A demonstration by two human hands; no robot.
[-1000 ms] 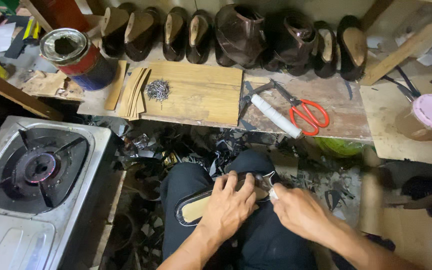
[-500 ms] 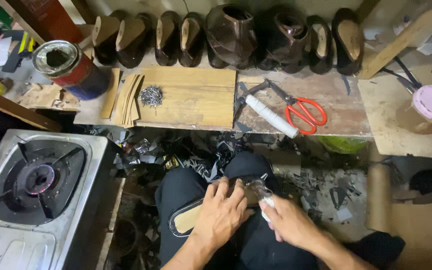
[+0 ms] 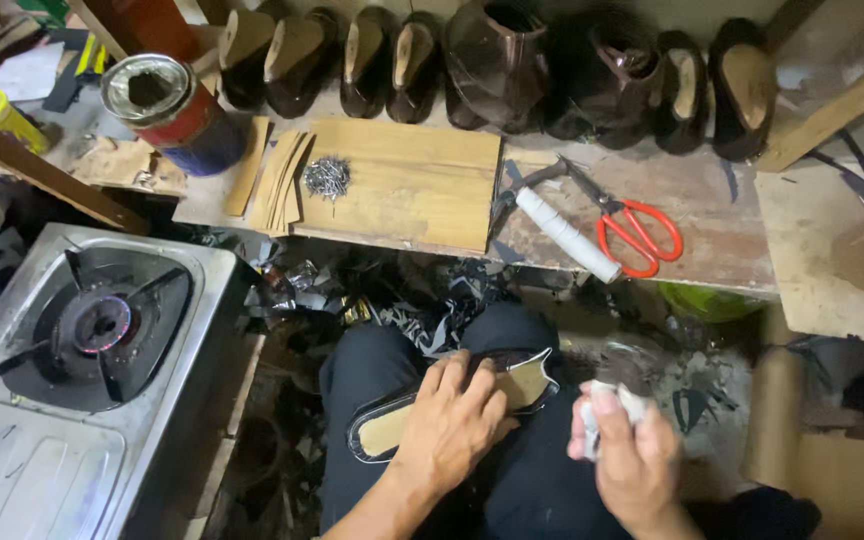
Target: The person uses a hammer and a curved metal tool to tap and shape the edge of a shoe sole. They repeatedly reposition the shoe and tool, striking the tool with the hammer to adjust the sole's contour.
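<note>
A shoe upper stretched over a last point(image 3: 392, 428) lies sole-up across my lap, its tan insole showing inside a dark leather rim. My left hand point(image 3: 452, 425) presses down flat on its middle, fingers spread over the sole. My right hand point(image 3: 627, 450) is lifted off to the right of the shoe and clutches a small whitish wad, apparently cloth point(image 3: 602, 400); it no longer touches the shoe.
A low workbench point(image 3: 712, 250) ahead carries red-handled scissors point(image 3: 637, 230), a white-handled tool point(image 3: 567, 235), a wooden board point(image 3: 412, 185) with a pile of small nails point(image 3: 327, 178), and a glue tin point(image 3: 172, 110). Several lasted shoes point(image 3: 492, 60) line the back. A gas stove point(image 3: 92, 330) stands left.
My right hand has pulled away from the shoe's toe end to the right, still holding the whitish wad. My left hand stays on the sole. The camera has moved closer.
</note>
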